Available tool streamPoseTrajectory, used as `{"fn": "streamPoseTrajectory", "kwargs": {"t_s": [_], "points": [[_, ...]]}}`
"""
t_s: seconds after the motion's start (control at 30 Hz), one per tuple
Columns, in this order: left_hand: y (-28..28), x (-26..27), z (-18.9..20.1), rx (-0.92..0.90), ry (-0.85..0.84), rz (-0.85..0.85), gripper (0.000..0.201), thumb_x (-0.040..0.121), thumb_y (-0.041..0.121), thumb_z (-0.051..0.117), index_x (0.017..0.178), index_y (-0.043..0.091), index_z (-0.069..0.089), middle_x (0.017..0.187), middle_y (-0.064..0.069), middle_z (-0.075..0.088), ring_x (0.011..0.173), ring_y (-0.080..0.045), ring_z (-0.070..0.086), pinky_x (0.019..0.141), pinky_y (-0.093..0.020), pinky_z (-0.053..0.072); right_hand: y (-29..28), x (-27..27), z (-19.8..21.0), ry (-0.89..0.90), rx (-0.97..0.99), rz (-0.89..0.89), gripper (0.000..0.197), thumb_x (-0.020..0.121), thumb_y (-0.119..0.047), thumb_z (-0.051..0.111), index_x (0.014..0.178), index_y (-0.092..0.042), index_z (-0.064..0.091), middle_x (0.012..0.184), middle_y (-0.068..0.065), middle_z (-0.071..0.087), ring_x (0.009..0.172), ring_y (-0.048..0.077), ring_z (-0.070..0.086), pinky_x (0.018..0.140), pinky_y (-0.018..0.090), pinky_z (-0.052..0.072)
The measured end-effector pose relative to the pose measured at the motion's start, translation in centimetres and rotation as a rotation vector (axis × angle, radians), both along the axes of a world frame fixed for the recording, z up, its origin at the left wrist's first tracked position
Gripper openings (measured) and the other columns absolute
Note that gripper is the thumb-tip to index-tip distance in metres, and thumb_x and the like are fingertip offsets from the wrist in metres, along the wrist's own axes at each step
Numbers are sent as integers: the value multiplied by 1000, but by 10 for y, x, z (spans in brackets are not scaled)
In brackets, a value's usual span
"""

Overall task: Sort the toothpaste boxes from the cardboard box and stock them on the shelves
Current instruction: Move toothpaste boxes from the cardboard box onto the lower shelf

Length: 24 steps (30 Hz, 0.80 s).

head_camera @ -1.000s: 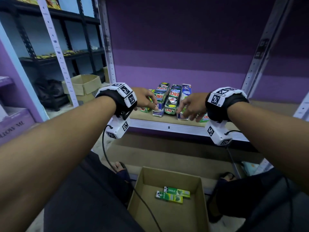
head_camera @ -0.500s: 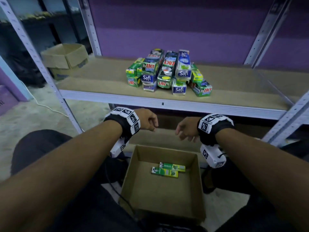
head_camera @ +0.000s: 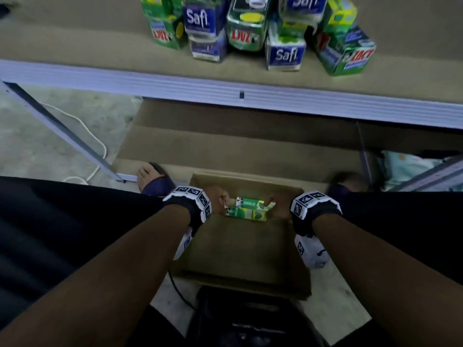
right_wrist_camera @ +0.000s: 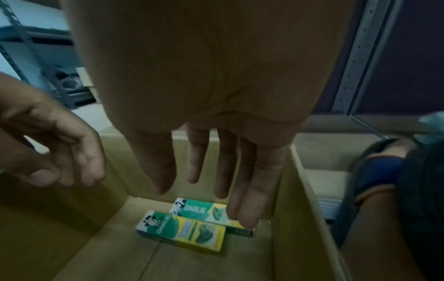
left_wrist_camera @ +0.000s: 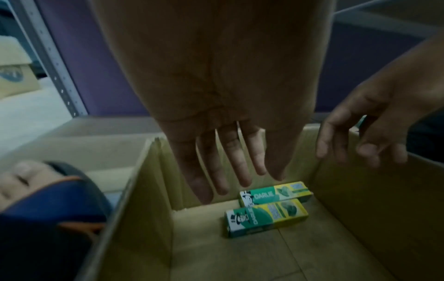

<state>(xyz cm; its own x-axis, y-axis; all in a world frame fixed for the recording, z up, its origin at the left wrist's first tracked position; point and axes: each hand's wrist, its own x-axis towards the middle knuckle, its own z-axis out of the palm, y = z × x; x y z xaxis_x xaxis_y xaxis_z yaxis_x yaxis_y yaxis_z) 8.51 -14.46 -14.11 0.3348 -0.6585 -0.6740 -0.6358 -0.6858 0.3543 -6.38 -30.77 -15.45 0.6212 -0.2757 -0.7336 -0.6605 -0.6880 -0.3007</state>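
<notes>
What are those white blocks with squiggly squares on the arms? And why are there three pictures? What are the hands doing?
The blocks are small cameras strapped to a person's wrists. One picture comes from a camera on the head, the other two from those wrist cameras, looking along the fingers. The left hand and the right hand reach, fingers straight, into a brown cardboard box on the floor. They hold nothing yet. Two green and yellow Darlie toothpaste boxes lie side by side at its bottom. Above, more blue and green toothpaste boxes stand on the brown shelf.
</notes>
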Motion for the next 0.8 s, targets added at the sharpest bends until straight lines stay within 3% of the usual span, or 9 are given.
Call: {"fn": "streamPoseTrajectory", "kwargs": {"t_s": [0.07,0.13,0.17,0.23,0.33,0.43,0.57,0.67,0.8], "points": [[-2,0,-20,-8,51,31,31,94,9,61,124,6,65,113,-2,70,107,-16,64,84,-19,45,-8,0,-21,-16,-13,-84,41,95,-12,61,132,4,53,146,17,42,131,32,43,90,26,33],[-3,2,-41,-26,119,49,31,96,-1,55,126,-6,60,94,3,71,82,-6,65,67,-9,41,-10,-2,-42,-47,-15,-113,50,95,-20,63,138,-1,47,152,15,35,137,29,37,101,26,29],[-3,3,-50,-34,115,51,31,96,0,56,125,-6,60,97,-1,69,81,-10,64,64,-9,39,-11,-1,-50,-21,-15,-121,55,95,-26,63,142,-5,42,154,12,31,139,28,35,105,28,28],[-3,4,-71,-28,54,64,30,93,15,64,120,3,63,112,-10,65,99,-25,62,72,-19,39,-17,-2,-65,18,-38,-89,64,96,-36,60,148,-12,34,156,9,30,140,28,34,109,33,31],[-5,6,-100,-2,-17,46,36,90,36,66,121,18,60,119,-8,59,108,-28,57,79,-26,38,-21,-2,-85,37,-50,-102,80,91,-46,62,154,-18,21,158,13,22,140,34,33,110,41,35],[-10,9,-122,10,-11,42,51,87,35,70,133,21,52,137,-9,48,122,-29,50,95,-33,42,-17,0,-101,0,-81,-126,83,88,-51,64,153,-23,22,156,14,23,136,37,38,110,45,37],[-14,8,-141,39,43,48,71,87,26,73,148,23,37,157,-7,28,145,-26,26,115,-37,31,-11,-4,-115,-31,-63,-135,84,91,-49,61,156,-20,16,158,16,16,141,38,30,113,44,32],[-16,7,-147,12,45,60,63,85,21,75,140,21,45,147,-9,38,136,-28,38,108,-33,34,-10,-8,-122,-64,-67,-146,80,92,-47,60,156,-19,19,159,14,16,143,35,28,114,44,31],[-13,1,-147,11,46,88,43,77,19,80,111,15,54,120,-10,52,113,-31,52,94,-35,43,-8,-10,-126,-56,-70,-155,71,94,-46,57,152,-17,28,157,16,19,140,36,32,112,44,33]]}}
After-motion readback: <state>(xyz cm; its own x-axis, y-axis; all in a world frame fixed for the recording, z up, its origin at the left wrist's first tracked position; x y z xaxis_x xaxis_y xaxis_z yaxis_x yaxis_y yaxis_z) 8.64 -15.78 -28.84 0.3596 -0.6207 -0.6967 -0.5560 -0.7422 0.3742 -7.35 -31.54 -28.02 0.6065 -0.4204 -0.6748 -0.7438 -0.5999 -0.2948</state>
